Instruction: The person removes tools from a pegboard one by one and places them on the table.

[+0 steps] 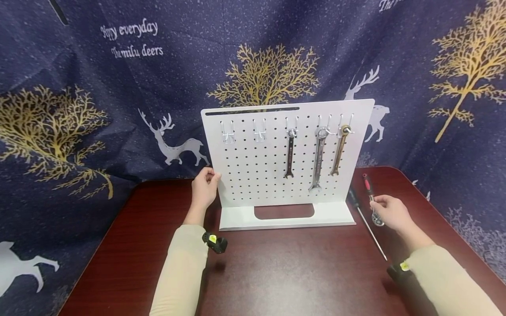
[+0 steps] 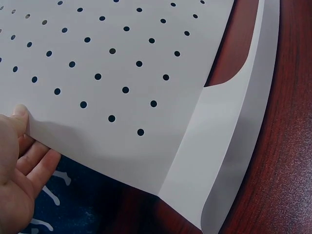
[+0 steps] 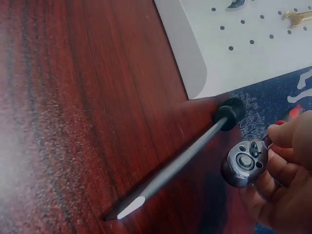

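A white pegboard (image 1: 253, 173) stands upright on its base. My left hand (image 1: 204, 188) pinches the board's left edge, thumb on the front face and fingers behind, as the left wrist view shows. With my right hand (image 1: 393, 213) I hold a ratchet wrench (image 3: 245, 162) by its shaft, at the right of the board. Its round head points toward me and its red-and-black handle (image 1: 367, 182) points away. A long flat-blade screwdriver (image 3: 178, 163) with a dark handle lies on the table, just left of the ratchet wrench.
Three combination wrenches hang on board hooks: a dark one (image 1: 290, 153), a larger silver one (image 1: 318, 160) and a brownish one (image 1: 340, 151). Two hooks at the left, a far-left hook (image 1: 228, 137) and its neighbour (image 1: 259, 135), bear nothing. A patterned cloth (image 1: 178, 87) hangs behind the reddish-brown table (image 1: 276, 272).
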The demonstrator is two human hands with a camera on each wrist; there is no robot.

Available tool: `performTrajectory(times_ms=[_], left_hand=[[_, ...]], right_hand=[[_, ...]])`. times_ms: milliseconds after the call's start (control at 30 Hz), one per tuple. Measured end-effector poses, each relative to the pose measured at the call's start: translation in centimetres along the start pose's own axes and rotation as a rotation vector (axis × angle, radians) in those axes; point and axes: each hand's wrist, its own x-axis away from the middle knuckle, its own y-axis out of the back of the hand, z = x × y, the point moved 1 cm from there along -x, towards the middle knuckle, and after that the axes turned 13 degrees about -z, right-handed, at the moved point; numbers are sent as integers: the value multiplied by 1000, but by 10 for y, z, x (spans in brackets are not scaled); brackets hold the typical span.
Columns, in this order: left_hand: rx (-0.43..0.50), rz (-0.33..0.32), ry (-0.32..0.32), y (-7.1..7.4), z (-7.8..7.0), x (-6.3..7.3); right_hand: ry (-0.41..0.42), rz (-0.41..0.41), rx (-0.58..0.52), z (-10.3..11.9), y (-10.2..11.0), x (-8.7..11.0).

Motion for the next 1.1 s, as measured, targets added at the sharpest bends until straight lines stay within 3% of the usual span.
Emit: performTrajectory(times_ms=[400, 867, 1100], left_hand=[[12, -1, 2, 0, 0, -1], [3, 0, -2, 0, 1, -3], [-7, 5, 7, -1, 3, -2]], right_hand=[[-8, 26, 98, -10, -9, -10], [-20, 67, 190, 4, -11, -17], [-35, 93, 214, -5, -17, -19]])
